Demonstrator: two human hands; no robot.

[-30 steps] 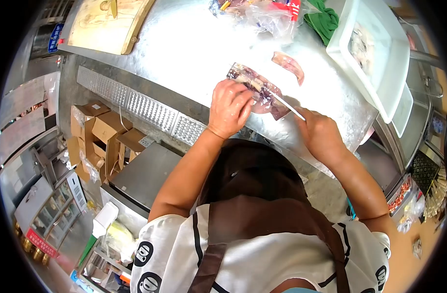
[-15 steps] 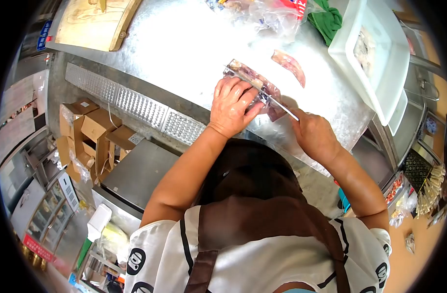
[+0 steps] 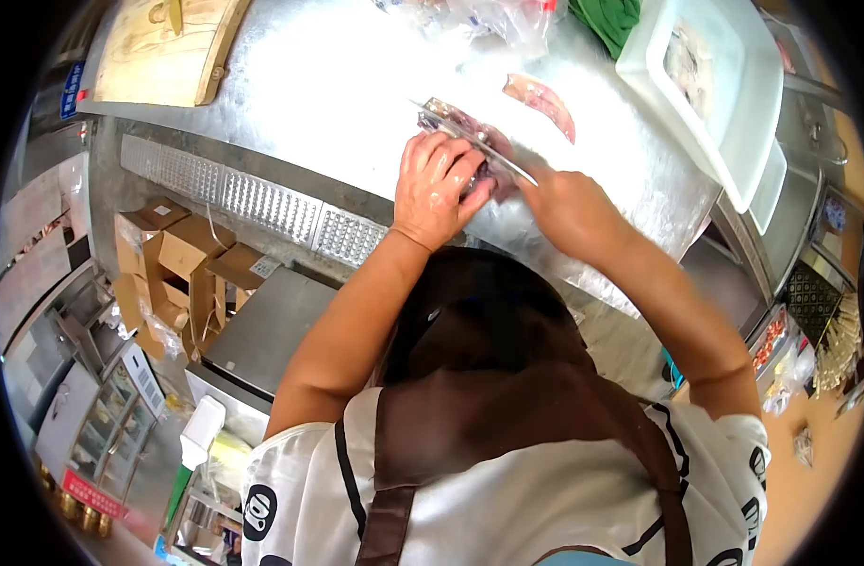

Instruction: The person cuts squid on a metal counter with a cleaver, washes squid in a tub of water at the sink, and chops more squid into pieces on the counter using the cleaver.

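My right hand (image 3: 575, 215) is closed around the handle of a knife (image 3: 493, 156), whose thin blade points up and left. The blade lies across a wet, pinkish-purple piece of flesh (image 3: 460, 117), possibly squid. My left hand (image 3: 437, 189) presses on this piece beside the blade, its fingers bent and close together. Part of the piece is hidden beneath the left hand and behind the blade. A separate pinkish strip of flesh (image 3: 545, 104) lies on the metal table (image 3: 328, 104), up and right of the knife.
A white plastic tub (image 3: 715, 141) with pale contents stands at the right. Behind the work are plastic bags (image 3: 507, 24) and a green cloth (image 3: 609, 21). A wooden board (image 3: 163, 57) sits at the far left. Below the table edge are cardboard boxes (image 3: 182, 255).
My right hand has shifted left and up with the knife, and the blade has slid up-left across the flesh. My left hand stays on the piece. The whole view has shifted slightly.
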